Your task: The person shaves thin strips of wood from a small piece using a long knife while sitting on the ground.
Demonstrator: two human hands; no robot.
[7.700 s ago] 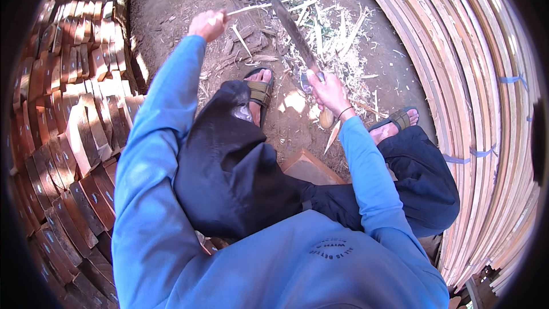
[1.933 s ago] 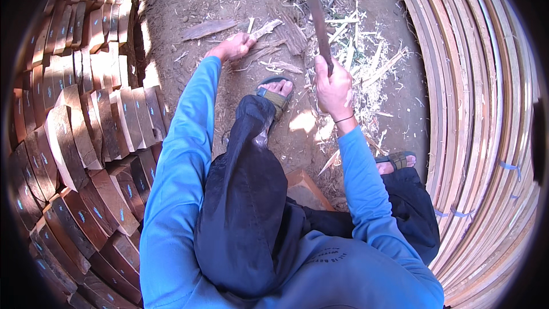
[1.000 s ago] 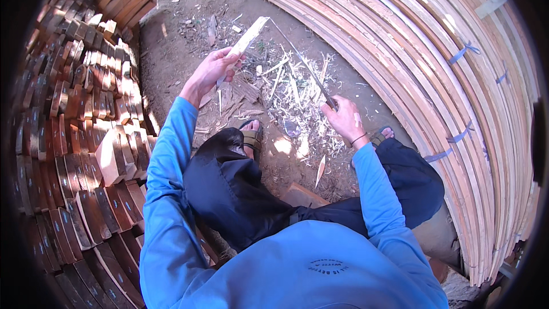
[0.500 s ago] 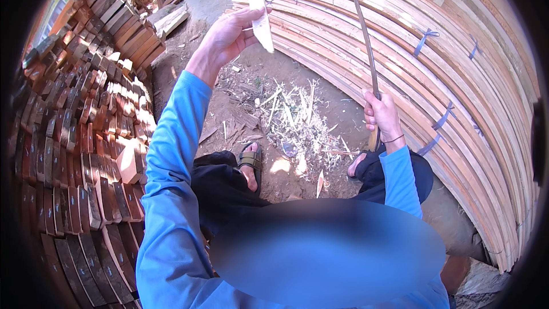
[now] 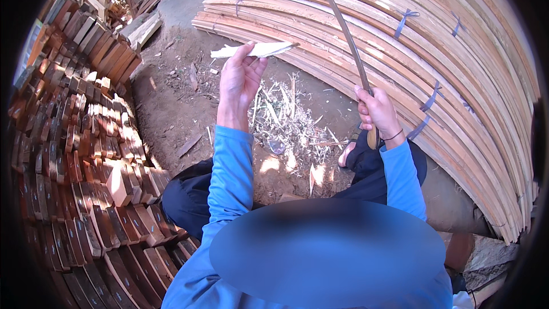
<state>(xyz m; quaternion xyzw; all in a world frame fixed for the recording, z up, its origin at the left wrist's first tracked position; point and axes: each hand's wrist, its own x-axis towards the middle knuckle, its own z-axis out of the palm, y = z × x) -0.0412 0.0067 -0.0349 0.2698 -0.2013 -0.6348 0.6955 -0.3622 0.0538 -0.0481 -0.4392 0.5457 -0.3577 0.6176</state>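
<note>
One open gap between machete (image 5: 347,33) and wood piece (image 5: 271,50)

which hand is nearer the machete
Right: the right hand grips the machete by its handle; the left hand is apart, off to its left, holding a pale wood piece.

Left grip (image 5: 242,78) pinching, right grip (image 5: 377,110) clenched

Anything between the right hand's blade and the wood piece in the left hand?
Nothing visible stands between the long blade in the right hand and the pale wood piece in the left hand; the bundled planks appear behind that gap.
</note>
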